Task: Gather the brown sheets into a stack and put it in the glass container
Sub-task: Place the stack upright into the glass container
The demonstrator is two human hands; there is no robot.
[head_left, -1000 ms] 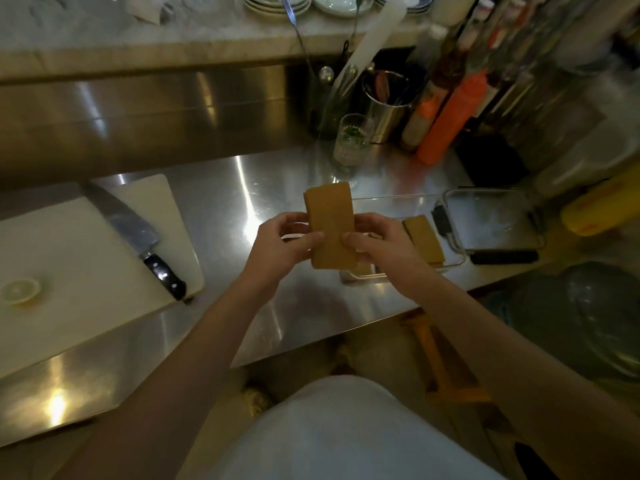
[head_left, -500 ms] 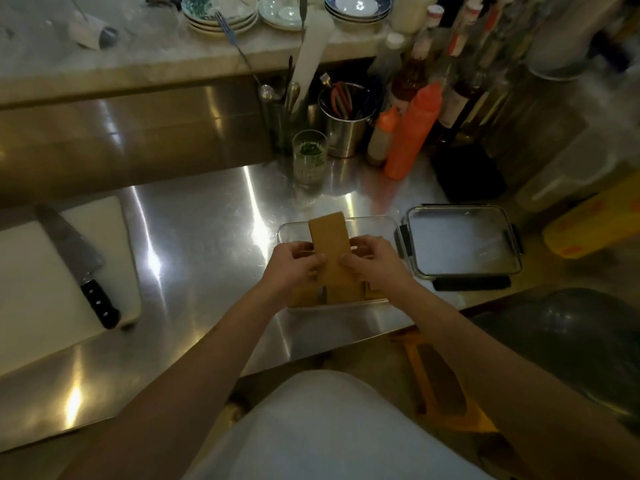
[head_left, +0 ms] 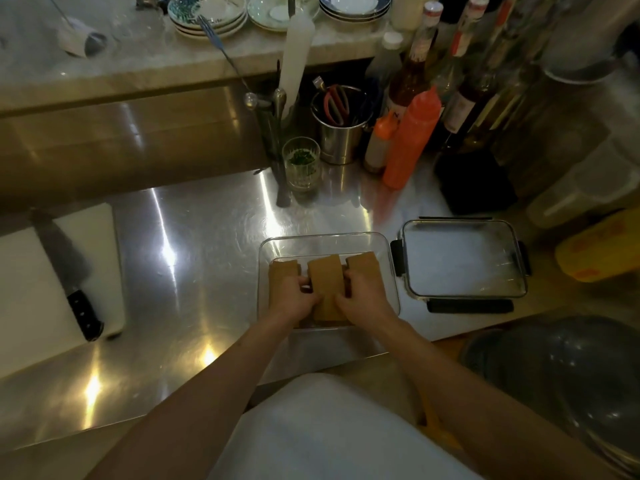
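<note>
A clear glass container (head_left: pixel 346 239) sits on the steel counter near its front edge. Three stacks of brown sheets lie inside it side by side. The middle stack (head_left: pixel 325 271) is pinched between my left hand (head_left: pixel 292 301) on its left side and my right hand (head_left: pixel 362 296) on its right side. A left stack (head_left: pixel 282 266) and a right stack (head_left: pixel 363 263) flank it, partly hidden under my hands. Both hands reach down into the container.
The container's lid (head_left: pixel 462 259) lies just right of it. A white cutting board (head_left: pixel 20 289) with a black-handled knife (head_left: pixel 69 271) is at the left. A glass (head_left: pixel 300 164), utensil cup (head_left: pixel 341 126), orange squeeze bottle (head_left: pixel 410 140) and bottles stand behind. A yellow object (head_left: pixel 601 247) sits far right.
The stack I held upright above the counter has come down into the container between the two other stacks. Both hands lowered with it.
</note>
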